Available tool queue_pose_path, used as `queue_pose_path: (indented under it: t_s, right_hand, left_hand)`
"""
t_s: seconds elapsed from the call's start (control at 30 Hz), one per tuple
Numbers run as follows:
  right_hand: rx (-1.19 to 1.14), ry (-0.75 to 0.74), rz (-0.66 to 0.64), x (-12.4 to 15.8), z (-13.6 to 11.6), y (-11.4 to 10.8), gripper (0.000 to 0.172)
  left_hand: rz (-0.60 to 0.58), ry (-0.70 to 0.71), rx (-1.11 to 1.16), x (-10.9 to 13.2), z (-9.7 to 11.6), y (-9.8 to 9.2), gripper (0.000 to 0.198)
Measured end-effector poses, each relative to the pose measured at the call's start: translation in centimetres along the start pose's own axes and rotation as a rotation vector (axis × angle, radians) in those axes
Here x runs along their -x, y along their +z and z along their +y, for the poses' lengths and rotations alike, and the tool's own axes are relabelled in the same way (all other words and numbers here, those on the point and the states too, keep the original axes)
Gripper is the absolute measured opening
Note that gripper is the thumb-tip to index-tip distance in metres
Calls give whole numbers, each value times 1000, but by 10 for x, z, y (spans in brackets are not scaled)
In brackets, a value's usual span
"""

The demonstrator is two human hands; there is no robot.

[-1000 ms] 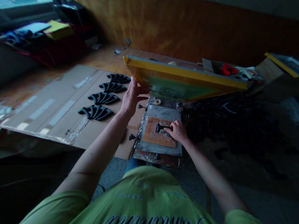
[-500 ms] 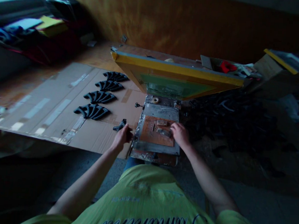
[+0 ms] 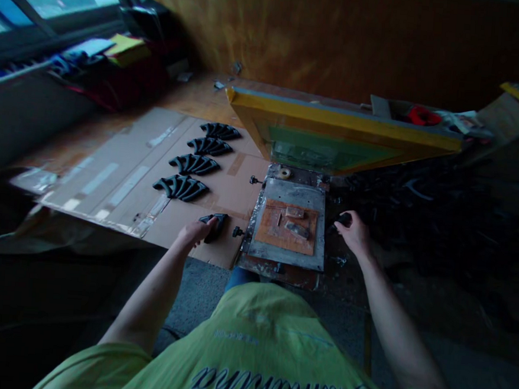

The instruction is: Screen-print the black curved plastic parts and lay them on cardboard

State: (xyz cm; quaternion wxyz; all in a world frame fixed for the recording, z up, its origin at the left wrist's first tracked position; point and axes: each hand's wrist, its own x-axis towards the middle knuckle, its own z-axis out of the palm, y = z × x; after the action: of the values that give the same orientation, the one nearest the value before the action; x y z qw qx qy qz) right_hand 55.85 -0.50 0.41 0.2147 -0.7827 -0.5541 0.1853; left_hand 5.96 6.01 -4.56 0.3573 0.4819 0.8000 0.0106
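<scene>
While both hands grip, the press bed point(image 3: 295, 192) stands between them

Left of the press bed, the left hand point(image 3: 197, 233) clenches a black moulded piece point(image 3: 216, 227) on cardboard point(image 3: 222, 256); right of it, the right hand point(image 3: 352, 232) pinches a second piece point(image 3: 343, 219). Probably light, firm, best held by the thick middle. Four more pieces point(image 3: 193, 164) lie further left; a yellow screen frame point(image 3: 336, 118) rises beyond

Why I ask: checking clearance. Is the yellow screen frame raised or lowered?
Raised: the yellow screen frame is tipped up over the metal platen, not lying on it.
</scene>
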Motion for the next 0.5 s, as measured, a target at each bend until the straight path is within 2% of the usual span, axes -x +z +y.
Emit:
queue_pose_path:
  t_s: [0.07, 0.17, 0.27, 0.37, 0.43, 0.5]
  right_hand:
    - [-289, -129, -14, 5, -24, 12, 31]
    - [-436, -322, -53, 12, -56, 41, 22]
    - [-259, -493, -67, 15, -73, 66, 20]
    - [33, -633, -53, 15, -80, 76, 27]
    - [191, -692, -54, 17, -86, 75, 32]
    - [289, -728, -77, 22, -92, 70, 33]
  left_hand:
    - [4, 32, -100, 3, 25, -17, 61]
    - [43, 269, -4, 23, 87, -42, 59]
    - [117, 653, 542, 64, 162, -62, 65]
    - [40, 842, 932, 106, 222, -74, 65]
    - [-7, 902, 1054, 121, 240, -78, 62]
    - [3, 897, 1069, 127, 238, -77, 64]
